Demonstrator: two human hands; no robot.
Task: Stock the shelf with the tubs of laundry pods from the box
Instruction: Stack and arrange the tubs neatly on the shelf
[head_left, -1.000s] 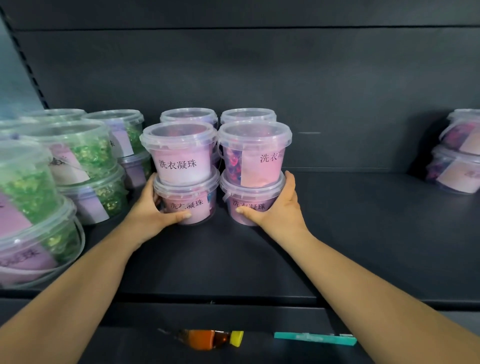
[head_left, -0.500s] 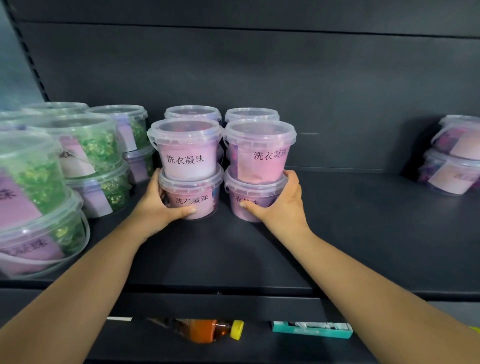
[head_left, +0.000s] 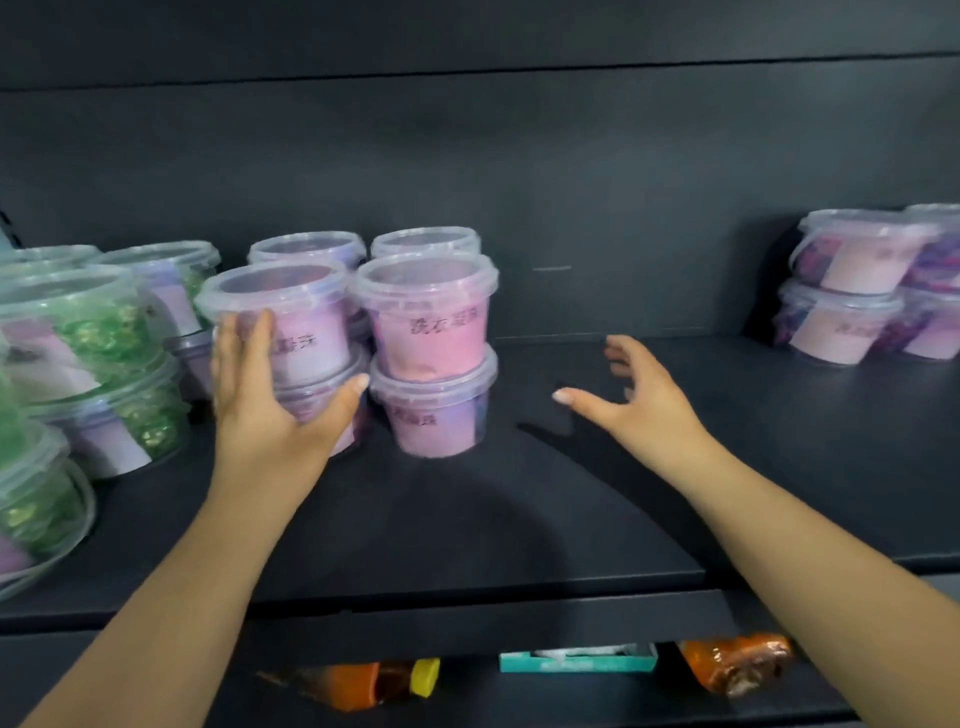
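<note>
Two stacks of two pink laundry-pod tubs stand side by side on the black shelf (head_left: 519, 519). My left hand (head_left: 260, 410) is wrapped around the left stack (head_left: 311, 322), fingers up along the upper tub and thumb across the lower one. The right stack (head_left: 434, 322) stands free, its lower tub (head_left: 436, 415) uncovered. My right hand (head_left: 639, 400) hovers open to the right of that stack, fingers spread, touching nothing. Two more pink tubs (head_left: 426, 240) stand behind the stacks. No box is in view.
Stacked green-pod tubs (head_left: 88, 332) crowd the shelf's left end. Purple-pod tubs (head_left: 852, 291) stand stacked at the far right. Bare shelf lies between. On the lower shelf lie an orange bottle (head_left: 363, 683), a teal box (head_left: 576, 662) and another orange bottle (head_left: 737, 662).
My right hand has let go of the right stack and drawn away to the right, opening. My left hand has slid up the left stack. The view has shifted right.
</note>
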